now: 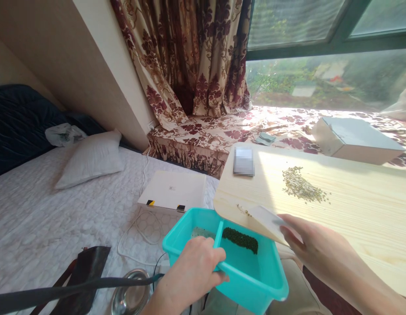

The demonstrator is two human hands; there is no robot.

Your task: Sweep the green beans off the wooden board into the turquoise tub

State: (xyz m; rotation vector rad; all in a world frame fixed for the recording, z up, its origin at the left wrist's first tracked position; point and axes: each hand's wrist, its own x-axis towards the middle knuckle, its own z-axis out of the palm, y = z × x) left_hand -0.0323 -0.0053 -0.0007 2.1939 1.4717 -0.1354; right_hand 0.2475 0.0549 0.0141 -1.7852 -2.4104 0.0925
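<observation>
My left hand (192, 271) grips the near rim and divider of a turquoise two-compartment tray (255, 280), held just under the edge of a pale wooden table (353, 210). The tray's right compartment holds dark green beans (239, 239); the left one holds a paler grainy heap (201, 232). My right hand (314, 249) pinches a white flat card (267, 220) lying on the table edge above the tray. A few beans (242, 210) lie beside the card. A larger pile of green beans (301, 186) lies further back on the table.
A phone (244, 162) lies at the table's far left corner. A white box (353, 140) sits on the patterned window seat (222, 135). On the bed (58, 218) are a pillow (89, 164), a white flat box (173, 190), a cable, a dark bag (88, 267) and a steel bowl (130, 293).
</observation>
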